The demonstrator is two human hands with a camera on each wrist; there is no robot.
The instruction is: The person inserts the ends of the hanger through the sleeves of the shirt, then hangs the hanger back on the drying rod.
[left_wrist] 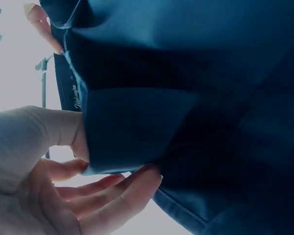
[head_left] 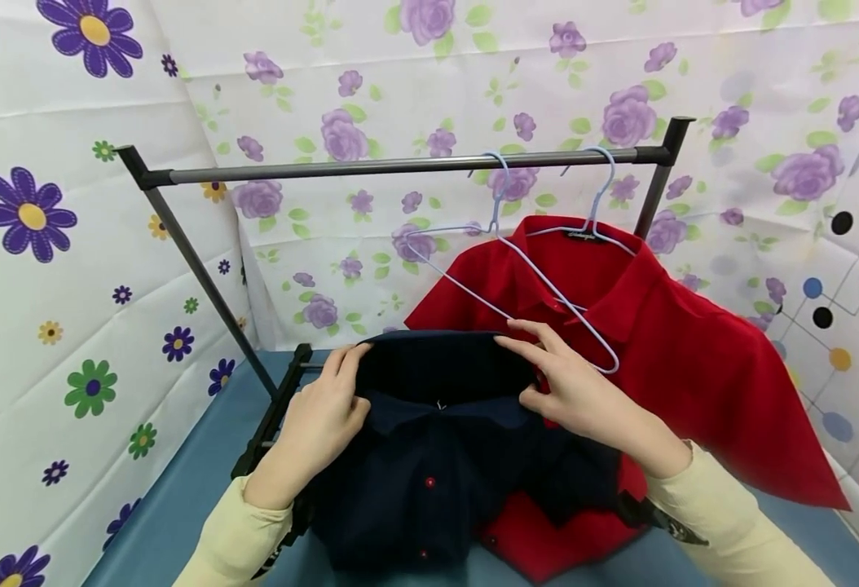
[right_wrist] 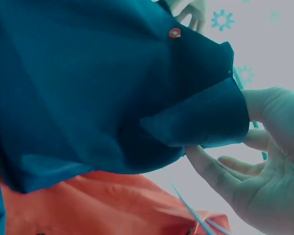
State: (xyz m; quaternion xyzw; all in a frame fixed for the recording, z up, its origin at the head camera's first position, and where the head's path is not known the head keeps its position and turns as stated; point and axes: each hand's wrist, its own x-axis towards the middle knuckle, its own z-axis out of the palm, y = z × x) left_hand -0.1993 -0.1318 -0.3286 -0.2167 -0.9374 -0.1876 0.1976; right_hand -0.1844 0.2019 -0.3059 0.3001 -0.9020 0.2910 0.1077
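Note:
Both hands hold a navy shirt [head_left: 393, 481] with red buttons by its collar [head_left: 429, 341], in front of a clothes rack. My left hand [head_left: 319, 420] pinches one side of the collar; the left wrist view shows its thumb and fingers at the folded collar edge [left_wrist: 122, 132]. On the opposite side my right hand [head_left: 579, 387] pinches the collar, its thumb and fingers bent at the edge in the right wrist view. Just behind the right hand, a bare light-blue hanger [head_left: 547, 284] hangs from the rail [head_left: 371, 168]. The shirt's back is hidden.
A red shirt [head_left: 701, 391] hangs on a second blue hanger [head_left: 607, 181] at the rack's right. Red cloth [head_left: 569, 542] shows below the navy shirt. The rack's black base [head_left: 275, 420] stands on a blue surface [head_left: 180, 489]. Patterned sheets [head_left: 415, 106] surround it.

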